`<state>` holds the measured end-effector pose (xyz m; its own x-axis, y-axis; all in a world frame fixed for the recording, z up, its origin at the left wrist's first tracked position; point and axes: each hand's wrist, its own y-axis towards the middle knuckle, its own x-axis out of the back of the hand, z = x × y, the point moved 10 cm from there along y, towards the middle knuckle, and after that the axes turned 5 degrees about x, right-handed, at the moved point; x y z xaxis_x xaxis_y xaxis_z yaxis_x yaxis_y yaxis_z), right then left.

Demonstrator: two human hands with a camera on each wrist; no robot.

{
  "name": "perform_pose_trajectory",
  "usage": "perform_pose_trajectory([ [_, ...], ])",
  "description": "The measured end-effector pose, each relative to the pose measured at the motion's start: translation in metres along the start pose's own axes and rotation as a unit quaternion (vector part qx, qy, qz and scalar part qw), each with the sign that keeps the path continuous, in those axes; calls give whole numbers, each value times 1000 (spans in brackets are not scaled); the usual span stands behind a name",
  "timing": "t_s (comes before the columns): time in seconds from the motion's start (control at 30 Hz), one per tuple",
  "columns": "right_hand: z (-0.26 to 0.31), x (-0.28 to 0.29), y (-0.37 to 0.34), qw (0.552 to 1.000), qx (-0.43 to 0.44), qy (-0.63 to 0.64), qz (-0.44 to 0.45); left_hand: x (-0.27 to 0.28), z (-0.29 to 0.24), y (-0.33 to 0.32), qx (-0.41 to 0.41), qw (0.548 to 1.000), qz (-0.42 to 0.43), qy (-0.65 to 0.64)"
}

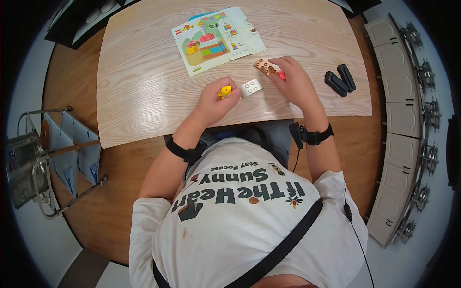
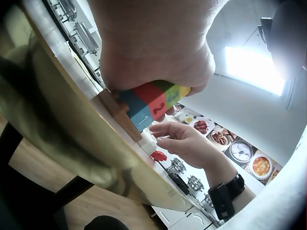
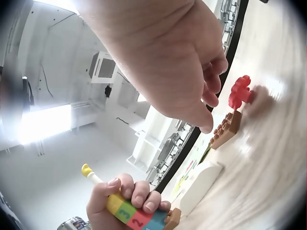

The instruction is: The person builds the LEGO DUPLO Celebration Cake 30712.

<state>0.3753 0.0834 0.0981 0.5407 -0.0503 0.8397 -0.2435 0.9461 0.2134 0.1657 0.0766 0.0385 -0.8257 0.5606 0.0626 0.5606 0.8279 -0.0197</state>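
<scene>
My left hand (image 1: 217,102) grips a stack of toy building bricks (image 2: 152,102), with blue, red, green and yellow layers and printed numbers. A brown brick (image 3: 172,218) is at its lower end, and a white stem with a yellow tip (image 3: 87,170) rises from the other. Beside that hand lies a white brick (image 1: 251,88) with a curved side and studs on top. My right hand (image 1: 297,82) hovers over the table with loosely bent fingers and nothing held. Under and beside its fingers are a brown studded brick (image 3: 227,130) and a red flower-shaped piece (image 3: 240,92).
An instruction booklet (image 1: 211,45) lies spread at the back of the wooden table (image 1: 139,77). Two black objects (image 1: 340,80) sit at the right. A metal-framed rack (image 1: 62,153) stands left of the table, and white cabinets (image 1: 394,86) line the right wall.
</scene>
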Motion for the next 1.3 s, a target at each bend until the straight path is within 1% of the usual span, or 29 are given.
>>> perform_pose_trajectory([
  [0.03, 0, 2, 2, 999, 21, -36, -17, 1, 0, 0, -1, 1000, -1, 1],
  [0.13, -2, -15, 5, 995, 11, -96, 32, -1, 1, 0, 1, 1000, -4, -2],
  [0.23, 2, -22, 6, 993, 2, -104, 49, 1, -1, -1, -7, 1000, -19, -12],
  [0.33, 28, -11, 1, 993, 68, -92, 13, 3, -6, -2, -22, 999, -42, -18],
  [0.43, 52, -26, -7, 988, 142, 9, 55, 1, -4, 0, -10, 999, -28, -12],
  [0.53, 46, -54, -11, 985, 108, 37, 126, -1, 1, 0, 2, 1000, -5, -2],
  [0.63, 40, -32, -6, 993, 67, 56, 85, 2, -2, 2, -11, 1000, -17, -15],
  [0.7, 28, -9, 3, 999, 38, 7, 26, 1, -1, 0, -24, 998, -39, -36],
  [0.73, 22, -1, 6, 1000, 20, -18, -5, 1, 1, -2, -14, 999, -29, -28],
  [0.83, 14, -1, 12, 996, 3, -84, 2, 1, 1, 1, -2, 1000, -6, -9],
  [0.93, 11, -12, 13, 996, 18, -85, -1, -1, 1, -1, -2, 1000, -7, -8],
  [1.0, 9, -13, 16, 995, 13, -94, 11, 1, -1, 0, -10, 1000, -13, -1],
  [1.07, 7, -15, 18, 995, 5, -95, 18, 2, 0, -1, -1, 1000, -15, 3],
  [1.3, 1, -16, 23, 996, -16, -84, 2, 0, 0, -1, 1, 1000, -9, -13],
])
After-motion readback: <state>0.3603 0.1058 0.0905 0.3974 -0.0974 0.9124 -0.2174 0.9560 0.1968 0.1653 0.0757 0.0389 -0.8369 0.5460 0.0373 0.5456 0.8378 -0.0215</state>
